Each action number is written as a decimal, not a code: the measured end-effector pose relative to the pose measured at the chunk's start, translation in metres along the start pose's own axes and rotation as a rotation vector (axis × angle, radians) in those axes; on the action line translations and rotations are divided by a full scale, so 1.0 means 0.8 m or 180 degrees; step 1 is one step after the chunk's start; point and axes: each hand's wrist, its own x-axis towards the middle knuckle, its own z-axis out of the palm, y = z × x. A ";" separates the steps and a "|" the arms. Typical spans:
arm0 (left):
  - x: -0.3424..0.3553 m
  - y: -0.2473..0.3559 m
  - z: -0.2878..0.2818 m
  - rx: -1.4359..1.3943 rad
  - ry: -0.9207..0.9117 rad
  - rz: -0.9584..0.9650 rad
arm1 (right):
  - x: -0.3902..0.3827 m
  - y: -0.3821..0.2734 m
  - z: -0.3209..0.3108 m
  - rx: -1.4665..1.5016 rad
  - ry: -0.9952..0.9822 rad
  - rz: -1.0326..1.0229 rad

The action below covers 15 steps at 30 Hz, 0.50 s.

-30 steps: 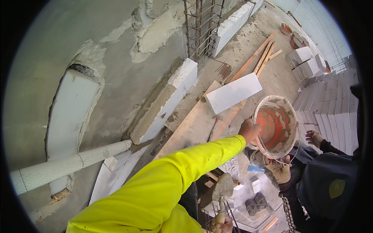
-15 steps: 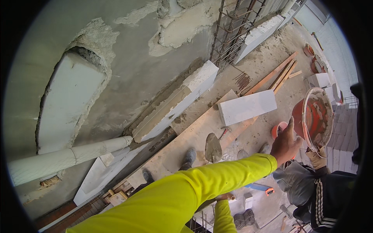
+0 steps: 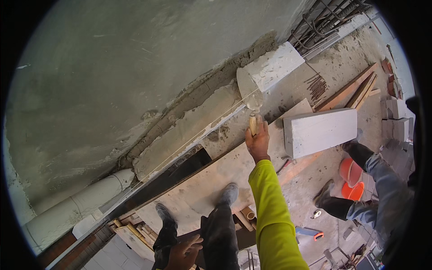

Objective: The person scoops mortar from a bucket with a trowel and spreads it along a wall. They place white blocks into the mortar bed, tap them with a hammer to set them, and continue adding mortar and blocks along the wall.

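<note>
My right hand [image 3: 257, 143] grips the wooden handle of a trowel [image 3: 254, 101], whose pale blade lies over the top of a low block course [image 3: 189, 117] along the grey wall, beside a taut string line and the end of a white block [image 3: 274, 67]. The ledge top carries a band of grey mortar. My left hand [image 3: 184, 252] is low in the view near my legs, fingers apart and holding nothing visible. A loose white block [image 3: 319, 131] rests on the plank platform to the right of my right hand.
My boots stand on a plank platform [image 3: 193, 209] beside a dark gap. A co-worker's legs [image 3: 382, 180] are at the right near pink and orange buckets [image 3: 352, 188]. Rebar [image 3: 324, 18], timber strips [image 3: 351, 90], stacked blocks [image 3: 396, 117], a saw [image 3: 308, 232] and a wrapped pipe [image 3: 76, 204] surround this.
My left hand has let go of the mortar bucket at the co-worker and dropped back low. The trowel in my right hand has risen onto the block course. The view has shifted toward the wall ledge.
</note>
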 end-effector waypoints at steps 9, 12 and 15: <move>-0.037 -0.048 0.009 -0.0607 0.0143 -0.0600 | -0.081 0.012 -0.067 -0.0668 -0.0891 0.0879; -0.050 -0.036 -0.001 -0.0644 0.0176 -0.0571 | -0.111 -0.028 -0.137 -0.0857 -0.1066 0.0792; -0.058 -0.046 -0.013 -0.0594 0.0198 -0.0709 | -0.091 -0.062 -0.161 -0.0303 -0.1195 0.0643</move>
